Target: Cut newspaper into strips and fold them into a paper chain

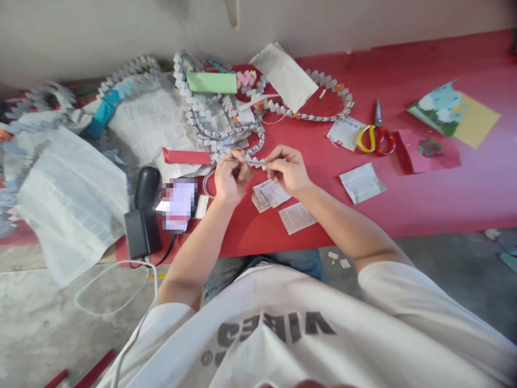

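Between my two hands stretches a thin, narrow strip of folded newspaper (pixel 256 163). My left hand (pixel 231 179) pinches its left end with thumb and fingers. At the other end, my right hand (pixel 289 170) is closed on the strip the same way. Small newspaper pieces (pixel 271 194) lie on the red table just below the hands, with another cut piece (pixel 298 218) closer to the edge. Right behind the hands, a zigzag chain of folded paper (pixel 226 134) is looped in a heap. A red paper strip (pixel 186 157) lies left of my left hand.
Scissors (pixel 378 116) with yellow and red handles lie to the right, near a pink paper (pixel 448 153) and a newspaper square (pixel 362 183). On the left are a phone (pixel 180 205), a black adapter (pixel 142 233), a white cable (pixel 117 312) and large newspaper sheets (pixel 72 188).
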Demonstrator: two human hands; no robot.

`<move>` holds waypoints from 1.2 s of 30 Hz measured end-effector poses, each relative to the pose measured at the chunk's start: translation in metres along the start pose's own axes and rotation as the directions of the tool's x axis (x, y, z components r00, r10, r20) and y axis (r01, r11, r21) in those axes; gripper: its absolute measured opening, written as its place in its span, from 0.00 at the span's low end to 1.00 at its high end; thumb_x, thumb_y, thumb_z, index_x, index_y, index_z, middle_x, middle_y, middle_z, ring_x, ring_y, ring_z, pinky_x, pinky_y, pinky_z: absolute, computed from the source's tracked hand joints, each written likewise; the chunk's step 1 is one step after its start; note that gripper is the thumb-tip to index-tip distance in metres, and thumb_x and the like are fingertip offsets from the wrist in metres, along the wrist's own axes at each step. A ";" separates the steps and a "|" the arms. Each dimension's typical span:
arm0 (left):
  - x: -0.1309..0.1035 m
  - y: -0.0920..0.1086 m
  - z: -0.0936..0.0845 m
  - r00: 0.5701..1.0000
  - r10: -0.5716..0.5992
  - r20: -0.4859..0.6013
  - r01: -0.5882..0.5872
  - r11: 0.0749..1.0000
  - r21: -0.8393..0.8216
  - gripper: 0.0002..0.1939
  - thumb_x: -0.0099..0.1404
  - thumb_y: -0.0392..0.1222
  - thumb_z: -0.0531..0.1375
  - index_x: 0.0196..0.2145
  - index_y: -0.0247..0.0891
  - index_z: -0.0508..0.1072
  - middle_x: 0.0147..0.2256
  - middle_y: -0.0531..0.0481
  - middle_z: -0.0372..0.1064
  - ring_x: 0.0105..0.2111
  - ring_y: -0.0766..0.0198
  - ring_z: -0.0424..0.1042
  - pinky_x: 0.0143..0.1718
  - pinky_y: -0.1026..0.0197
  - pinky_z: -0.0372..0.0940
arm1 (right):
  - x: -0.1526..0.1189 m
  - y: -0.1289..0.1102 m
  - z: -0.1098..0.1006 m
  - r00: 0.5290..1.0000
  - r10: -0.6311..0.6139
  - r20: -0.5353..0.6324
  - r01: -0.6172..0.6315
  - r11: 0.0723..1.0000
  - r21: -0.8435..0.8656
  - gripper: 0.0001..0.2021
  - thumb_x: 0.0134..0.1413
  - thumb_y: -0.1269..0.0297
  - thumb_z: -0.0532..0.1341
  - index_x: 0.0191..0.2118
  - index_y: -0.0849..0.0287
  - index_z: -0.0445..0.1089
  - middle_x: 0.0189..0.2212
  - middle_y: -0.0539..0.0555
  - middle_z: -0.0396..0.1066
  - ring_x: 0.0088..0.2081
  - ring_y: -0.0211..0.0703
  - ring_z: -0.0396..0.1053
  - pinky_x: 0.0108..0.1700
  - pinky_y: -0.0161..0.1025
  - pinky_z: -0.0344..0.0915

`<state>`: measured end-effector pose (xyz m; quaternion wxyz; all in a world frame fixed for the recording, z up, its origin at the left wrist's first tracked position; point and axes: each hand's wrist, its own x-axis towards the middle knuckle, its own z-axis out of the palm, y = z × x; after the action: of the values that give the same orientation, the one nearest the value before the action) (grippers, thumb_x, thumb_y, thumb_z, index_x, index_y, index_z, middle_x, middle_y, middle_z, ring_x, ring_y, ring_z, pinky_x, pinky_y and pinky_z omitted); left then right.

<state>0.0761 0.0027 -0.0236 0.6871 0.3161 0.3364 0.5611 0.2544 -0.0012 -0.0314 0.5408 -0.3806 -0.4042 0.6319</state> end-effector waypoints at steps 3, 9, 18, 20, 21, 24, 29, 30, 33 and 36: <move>0.001 0.004 -0.001 1.000 0.004 0.009 -0.004 1.000 -0.019 0.15 0.74 0.47 0.63 0.30 0.41 0.68 0.17 0.59 0.44 0.17 0.71 0.46 0.23 0.65 0.54 | 0.001 -0.002 -0.002 1.000 -0.013 -0.003 0.013 1.000 0.003 0.02 0.52 0.70 0.68 0.32 0.56 0.76 0.18 0.45 0.76 0.15 0.32 0.64 0.17 0.30 0.54; 0.000 0.013 0.001 0.999 -0.047 -0.005 0.047 0.999 -0.015 0.15 0.74 0.45 0.59 0.29 0.40 0.68 0.18 0.58 0.42 0.17 0.71 0.43 0.22 0.66 0.52 | 0.003 -0.005 -0.005 0.999 -0.038 -0.013 0.038 0.999 0.014 0.03 0.52 0.71 0.67 0.31 0.56 0.79 0.19 0.46 0.76 0.16 0.32 0.65 0.18 0.31 0.54; 0.005 0.013 -0.006 0.979 -0.153 0.131 0.154 0.988 0.002 0.13 0.72 0.45 0.63 0.30 0.39 0.69 0.18 0.59 0.47 0.16 0.72 0.48 0.22 0.67 0.51 | 0.009 -0.015 -0.012 0.994 -0.073 -0.087 0.075 0.997 0.019 0.06 0.50 0.69 0.64 0.30 0.57 0.81 0.16 0.46 0.72 0.16 0.31 0.60 0.20 0.31 0.51; 0.005 0.012 -0.006 0.972 -0.175 0.160 0.164 0.983 0.081 0.05 0.68 0.40 0.63 0.34 0.40 0.71 0.18 0.59 0.51 0.17 0.72 0.51 0.23 0.67 0.51 | 0.011 -0.020 -0.014 0.994 -0.052 -0.097 0.055 0.998 0.025 0.06 0.49 0.69 0.64 0.30 0.57 0.80 0.16 0.45 0.70 0.16 0.30 0.59 0.20 0.31 0.50; 0.005 0.012 -0.006 0.970 -0.187 0.155 0.167 0.976 0.137 0.02 0.66 0.39 0.62 0.35 0.40 0.71 0.18 0.59 0.53 0.17 0.72 0.53 0.23 0.67 0.52 | 0.011 -0.022 -0.015 0.994 -0.038 -0.098 0.041 0.999 0.030 0.06 0.48 0.69 0.63 0.30 0.57 0.80 0.15 0.45 0.69 0.16 0.30 0.57 0.20 0.31 0.48; 0.002 0.013 -0.005 0.961 -0.240 0.136 0.179 0.918 0.353 0.10 0.64 0.37 0.62 0.44 0.40 0.75 0.19 0.58 0.63 0.18 0.70 0.61 0.23 0.68 0.54 | 0.014 -0.025 -0.019 0.997 0.001 -0.083 0.002 0.999 0.038 0.07 0.46 0.71 0.62 0.29 0.58 0.78 0.14 0.44 0.65 0.16 0.29 0.53 0.20 0.31 0.45; 0.000 0.011 -0.008 0.887 -0.386 0.254 0.187 0.802 0.568 0.12 0.72 0.49 0.64 0.38 0.36 0.76 0.23 0.49 0.76 0.19 0.68 0.68 0.22 0.66 0.59 | 0.016 -0.024 -0.026 0.999 0.047 -0.013 -0.047 0.997 -0.059 0.08 0.44 0.73 0.60 0.27 0.59 0.77 0.13 0.45 0.63 0.15 0.29 0.51 0.20 0.31 0.44; -0.001 0.011 -0.008 0.878 -0.392 0.276 0.174 0.796 0.580 0.14 0.73 0.49 0.64 0.34 0.36 0.75 0.24 0.48 0.76 0.19 0.69 0.69 0.22 0.67 0.60 | 0.016 -0.023 -0.026 0.998 0.057 0.006 -0.056 0.995 -0.078 0.08 0.44 0.74 0.59 0.27 0.60 0.77 0.13 0.45 0.63 0.15 0.29 0.51 0.20 0.31 0.44; 0.000 0.009 -0.011 0.866 -0.405 0.295 0.174 0.795 0.581 0.13 0.73 0.47 0.66 0.34 0.35 0.77 0.25 0.48 0.77 0.20 0.70 0.70 0.24 0.67 0.63 | 0.015 -0.024 -0.026 0.997 0.058 0.049 -0.052 0.992 -0.111 0.09 0.44 0.74 0.59 0.28 0.61 0.78 0.13 0.46 0.65 0.16 0.29 0.51 0.20 0.30 0.44; 0.001 0.007 -0.013 0.856 -0.423 0.297 0.219 0.817 0.533 0.12 0.70 0.47 0.69 0.41 0.33 0.82 0.29 0.46 0.80 0.22 0.68 0.73 0.26 0.66 0.68 | 0.014 -0.024 -0.025 0.996 0.034 0.088 -0.023 0.992 -0.125 0.08 0.46 0.75 0.60 0.29 0.61 0.78 0.14 0.46 0.66 0.17 0.29 0.54 0.21 0.30 0.45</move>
<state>0.0617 0.0052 -0.0259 0.7271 0.5221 0.3655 0.2553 0.2847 0.0172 -0.0190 0.4884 -0.3902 -0.4610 0.6298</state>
